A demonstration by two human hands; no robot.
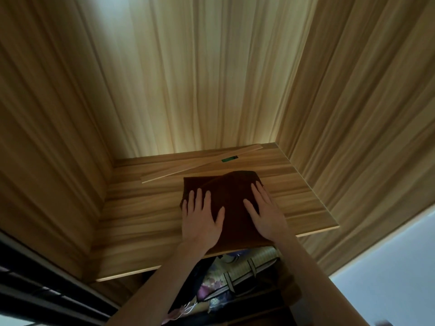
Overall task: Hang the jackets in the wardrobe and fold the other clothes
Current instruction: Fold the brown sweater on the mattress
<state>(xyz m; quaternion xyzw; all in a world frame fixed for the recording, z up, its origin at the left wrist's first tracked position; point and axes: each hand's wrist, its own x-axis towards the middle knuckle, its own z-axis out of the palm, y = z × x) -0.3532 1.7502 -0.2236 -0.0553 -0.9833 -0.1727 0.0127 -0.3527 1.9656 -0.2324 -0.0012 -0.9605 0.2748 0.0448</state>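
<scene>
While flat, hands (233, 215) press garment (231, 198).

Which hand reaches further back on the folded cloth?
The right hand: its fingers reach almost to the far right corner of the dark brown folded cloth. The left hand lies flat nearer the cloth's left edge, further forward.

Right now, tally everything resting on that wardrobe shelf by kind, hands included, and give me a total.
Folded dark brown garment: 1
Loose wooden strip: 1
Small green item, too small to identify: 1
Hands pressing flat on the garment: 2, left hand and right hand
Total: 5
</scene>
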